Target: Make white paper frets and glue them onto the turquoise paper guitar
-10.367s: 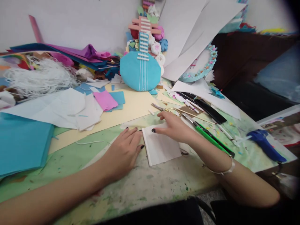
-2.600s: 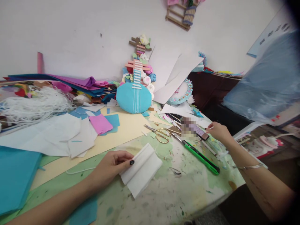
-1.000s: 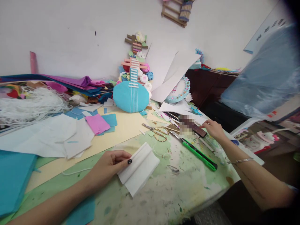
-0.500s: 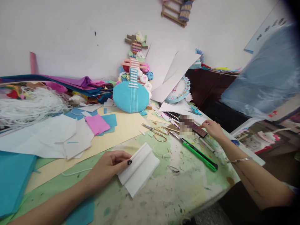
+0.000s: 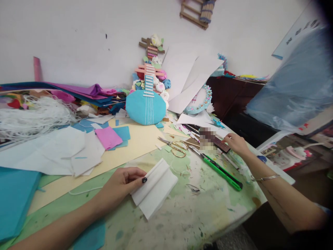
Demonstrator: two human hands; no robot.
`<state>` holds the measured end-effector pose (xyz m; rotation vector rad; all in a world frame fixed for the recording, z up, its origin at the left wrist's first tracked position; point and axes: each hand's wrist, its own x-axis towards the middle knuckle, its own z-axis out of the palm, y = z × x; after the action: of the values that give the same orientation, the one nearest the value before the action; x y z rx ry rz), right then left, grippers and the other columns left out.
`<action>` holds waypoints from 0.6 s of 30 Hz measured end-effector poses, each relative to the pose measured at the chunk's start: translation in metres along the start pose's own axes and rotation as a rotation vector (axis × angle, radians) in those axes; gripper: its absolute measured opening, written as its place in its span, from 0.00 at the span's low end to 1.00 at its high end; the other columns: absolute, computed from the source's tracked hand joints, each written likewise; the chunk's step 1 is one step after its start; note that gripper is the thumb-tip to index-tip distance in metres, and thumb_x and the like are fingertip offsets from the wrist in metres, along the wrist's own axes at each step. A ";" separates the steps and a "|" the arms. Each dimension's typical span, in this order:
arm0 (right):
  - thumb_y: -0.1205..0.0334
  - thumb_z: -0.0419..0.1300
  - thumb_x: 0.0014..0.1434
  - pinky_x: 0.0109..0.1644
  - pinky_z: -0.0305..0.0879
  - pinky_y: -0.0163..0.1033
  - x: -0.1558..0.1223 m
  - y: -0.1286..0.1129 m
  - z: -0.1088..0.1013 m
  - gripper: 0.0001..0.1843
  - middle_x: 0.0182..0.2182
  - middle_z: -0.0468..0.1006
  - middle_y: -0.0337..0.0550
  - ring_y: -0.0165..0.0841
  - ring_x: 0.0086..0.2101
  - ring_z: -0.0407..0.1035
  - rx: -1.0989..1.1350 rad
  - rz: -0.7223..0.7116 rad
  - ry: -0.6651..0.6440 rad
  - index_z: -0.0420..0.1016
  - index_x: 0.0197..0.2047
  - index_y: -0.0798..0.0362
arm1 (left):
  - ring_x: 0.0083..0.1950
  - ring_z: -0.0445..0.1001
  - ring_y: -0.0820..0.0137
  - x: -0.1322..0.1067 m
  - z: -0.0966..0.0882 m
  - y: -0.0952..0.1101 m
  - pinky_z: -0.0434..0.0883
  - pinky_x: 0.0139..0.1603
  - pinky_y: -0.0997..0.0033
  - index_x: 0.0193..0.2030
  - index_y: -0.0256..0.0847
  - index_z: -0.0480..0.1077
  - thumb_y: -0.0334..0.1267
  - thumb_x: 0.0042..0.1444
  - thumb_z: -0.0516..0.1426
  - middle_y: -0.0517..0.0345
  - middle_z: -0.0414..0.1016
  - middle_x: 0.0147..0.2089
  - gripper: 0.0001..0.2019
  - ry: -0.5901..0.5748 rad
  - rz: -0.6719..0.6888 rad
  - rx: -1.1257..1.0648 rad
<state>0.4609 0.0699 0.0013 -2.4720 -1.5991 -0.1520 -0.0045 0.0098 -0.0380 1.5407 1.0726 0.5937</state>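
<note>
Behind your paint-stained green-and-white bench (image 5: 197, 215) rises a pale wall (image 5: 78, 34). At your far left lies a thick stack of bright blue paper (image 5: 15, 201), with a loose tangle of white string (image 5: 44, 114) beyond it. Next come overlapping white paper sheets (image 5: 54, 151), then a small pink paper rectangle (image 5: 108, 138) partly covering a blue piece.

Your left hand (image 5: 123, 180) has its grip pinched closed, thumb on top, on the left edge of a white, creased rectangular paper (image 5: 158, 191). That paper slants near the middle of the bench, with folds running along its upper-left side. Farther back, a blue lute-shaped craft piece with white strings (image 5: 137, 107) stands upright.

Right of the paper lie gold-handled metal scissors (image 5: 178, 149), then a green-and-black craft knife (image 5: 223, 175). Past the knife is a dark, flat, rectangular slab (image 5: 222, 144), probably a phone, its left part pixelated. Your right hand (image 5: 237, 144) is at its right edge, fingers loosely bent; you cannot tell whether that grip has hold of it. A thin silver bracelet (image 5: 267, 177) circles your right wrist. At far right bulges a translucent bluish plastic bag (image 5: 293, 83).
</note>
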 end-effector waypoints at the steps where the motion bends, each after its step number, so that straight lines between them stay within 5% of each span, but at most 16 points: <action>1: 0.63 0.48 0.55 0.33 0.55 0.36 0.000 0.000 0.000 0.16 0.33 0.79 0.50 0.38 0.33 0.69 -0.002 0.003 -0.001 0.76 0.30 0.56 | 0.34 0.71 0.68 0.000 0.000 -0.001 0.63 0.32 0.74 0.37 0.40 0.74 0.45 0.51 0.58 0.58 0.78 0.33 0.12 -0.002 -0.001 -0.001; 18: 0.62 0.49 0.55 0.39 0.60 0.40 -0.012 -0.014 -0.014 0.12 0.34 0.79 0.54 0.42 0.35 0.71 0.164 0.069 0.153 0.74 0.32 0.56 | 0.31 0.71 0.69 0.001 0.000 0.000 0.63 0.30 0.74 0.36 0.40 0.76 0.44 0.51 0.59 0.58 0.78 0.31 0.11 0.013 0.021 -0.004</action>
<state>0.4433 0.0615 0.0139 -2.3272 -1.4047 -0.1871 -0.0043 0.0102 -0.0382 1.5480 1.0651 0.6206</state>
